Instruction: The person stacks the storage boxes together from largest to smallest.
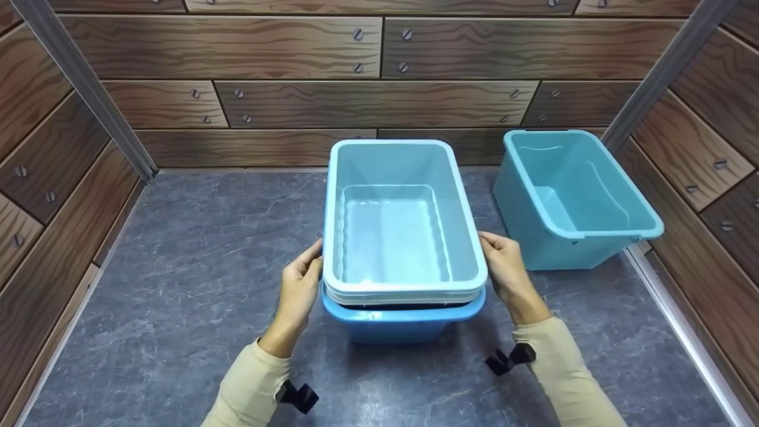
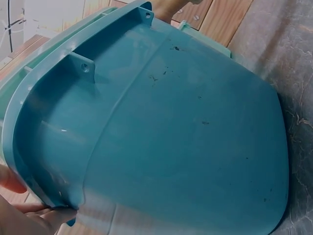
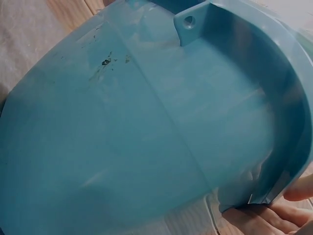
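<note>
A blue plastic bin (image 1: 403, 331) stands on the floor in the middle of the head view. Nested in its top is a pale blue bin (image 1: 391, 237), its rim a little above the blue one; whether more bins lie between them I cannot tell. At the left side, my left hand (image 1: 301, 290) grips the blue bin's rim, fingertips (image 2: 61, 215) tucked beneath it. On the opposite side my right hand (image 1: 507, 273) holds the same rim, its fingers (image 3: 254, 220) under the edge. Scuff marks dot the bin's outer wall (image 2: 186, 127) in the left wrist view.
A teal bin (image 1: 536, 231) stands at the right, close to my right hand. Wood-patterned walls (image 1: 296, 104) enclose the dark marbled floor (image 1: 207, 267) at the back and both sides, with metal posts (image 1: 98, 101) at the corners.
</note>
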The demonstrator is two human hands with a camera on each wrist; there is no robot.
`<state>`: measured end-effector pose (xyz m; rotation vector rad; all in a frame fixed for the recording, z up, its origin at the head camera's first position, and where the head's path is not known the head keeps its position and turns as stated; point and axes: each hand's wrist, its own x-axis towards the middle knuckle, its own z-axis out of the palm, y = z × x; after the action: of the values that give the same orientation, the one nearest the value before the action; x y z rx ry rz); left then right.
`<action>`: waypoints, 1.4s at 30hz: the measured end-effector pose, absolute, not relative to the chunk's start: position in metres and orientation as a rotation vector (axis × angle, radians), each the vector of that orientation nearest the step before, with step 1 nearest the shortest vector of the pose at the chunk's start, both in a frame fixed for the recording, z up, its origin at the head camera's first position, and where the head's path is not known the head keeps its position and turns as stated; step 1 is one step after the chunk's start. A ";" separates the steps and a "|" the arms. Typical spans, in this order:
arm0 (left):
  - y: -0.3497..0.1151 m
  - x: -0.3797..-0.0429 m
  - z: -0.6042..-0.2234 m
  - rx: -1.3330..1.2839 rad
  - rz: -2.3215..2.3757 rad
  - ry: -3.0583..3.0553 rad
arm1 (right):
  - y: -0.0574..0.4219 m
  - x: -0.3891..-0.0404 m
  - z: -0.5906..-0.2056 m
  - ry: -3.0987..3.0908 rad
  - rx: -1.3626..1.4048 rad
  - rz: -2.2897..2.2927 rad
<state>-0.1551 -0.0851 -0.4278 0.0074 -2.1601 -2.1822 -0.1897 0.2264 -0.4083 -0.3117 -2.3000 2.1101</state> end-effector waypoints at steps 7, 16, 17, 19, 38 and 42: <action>-0.087 -0.156 -0.425 0.005 -2.138 -2.216 | 0.233 -0.189 -0.410 -2.213 -0.398 2.219; -0.088 -0.157 -0.418 -0.009 -2.093 -2.119 | 0.254 -0.189 -0.412 -2.119 -0.345 2.253; -0.088 -0.157 -0.417 -0.020 -2.084 -2.107 | 0.256 -0.189 -0.412 -2.098 -0.340 2.256; -0.089 -0.156 -0.413 -0.029 -2.078 -2.087 | 0.261 -0.189 -0.412 -2.071 -0.331 2.249; -0.090 -0.147 -0.379 -0.155 -2.063 -1.952 | 0.304 -0.187 -0.407 -1.648 -0.453 2.099; -0.088 -0.144 -0.372 -0.210 -2.069 -1.935 | 0.316 -0.188 -0.409 -1.554 -0.493 2.062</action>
<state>-0.1440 -0.0881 -0.3715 -0.2098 -1.9355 -2.0691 -0.1876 0.3162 -0.4086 -0.4927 -1.5545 2.0617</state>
